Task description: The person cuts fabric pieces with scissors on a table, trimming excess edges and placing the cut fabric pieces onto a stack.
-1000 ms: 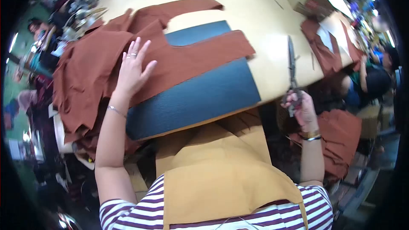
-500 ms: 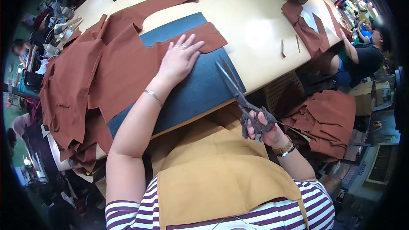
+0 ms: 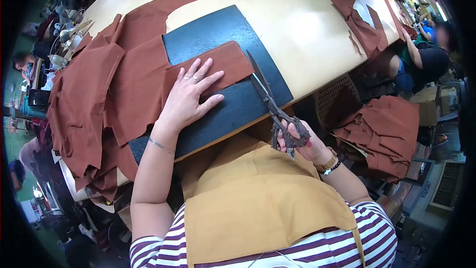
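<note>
Looking down in the head view, you have your left hand [image 3: 186, 98] flat, fingers spread, upon a reddish-brown cloth strip [image 3: 232, 62] that lies on a dark blue rectangular board [image 3: 245, 112] on the pale cream counter [image 3: 292, 25]. Your right hand [image 3: 306, 144] holds dark metal scissors [image 3: 268, 98], its fingers curled around cloth-wrapped handles. The blades stand slightly parted at the strip's right end; whether they touch it cannot be told. Rumpled reddish-brown cloth panels [image 3: 82, 104] spread to the left. Off the counter's near edge, to the right, sits a heap of matching cloth [image 3: 382, 134].
</note>
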### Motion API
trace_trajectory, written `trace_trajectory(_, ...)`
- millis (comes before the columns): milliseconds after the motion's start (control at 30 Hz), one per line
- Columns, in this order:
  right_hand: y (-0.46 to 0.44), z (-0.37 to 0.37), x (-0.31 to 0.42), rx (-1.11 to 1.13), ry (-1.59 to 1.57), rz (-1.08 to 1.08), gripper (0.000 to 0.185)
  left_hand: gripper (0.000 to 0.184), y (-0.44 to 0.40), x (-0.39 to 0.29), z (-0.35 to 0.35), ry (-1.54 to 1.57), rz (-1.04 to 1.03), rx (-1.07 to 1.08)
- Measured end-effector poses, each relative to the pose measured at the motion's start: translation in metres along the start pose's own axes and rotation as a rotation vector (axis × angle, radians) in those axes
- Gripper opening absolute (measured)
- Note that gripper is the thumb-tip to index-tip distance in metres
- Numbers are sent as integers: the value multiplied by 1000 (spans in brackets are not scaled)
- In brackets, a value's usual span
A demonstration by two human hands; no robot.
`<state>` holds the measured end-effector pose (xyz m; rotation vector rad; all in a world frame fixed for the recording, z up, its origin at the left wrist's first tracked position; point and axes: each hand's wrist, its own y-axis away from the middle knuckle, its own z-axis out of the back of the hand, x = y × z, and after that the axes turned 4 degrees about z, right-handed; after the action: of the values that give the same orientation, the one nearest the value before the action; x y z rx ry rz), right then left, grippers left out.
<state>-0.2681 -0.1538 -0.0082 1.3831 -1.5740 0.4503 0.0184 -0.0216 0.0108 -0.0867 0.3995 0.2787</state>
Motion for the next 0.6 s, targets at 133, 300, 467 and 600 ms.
trace_trajectory(133,-4,-6,4,-70,20,29,34,55,1,1,0,16,-8,4)
trace_trajectory(300,-4,-12,10,-126,131,-34,21,57,0,3,-2,10,-14,-4)
trace_trajectory(467,7,-13,10,-124,100,-47,14,61,0,3,-3,5,-4,-19)
trace_trajectory(600,7,-15,7,-120,54,3,14,64,0,2,-3,-9,-20,-11)
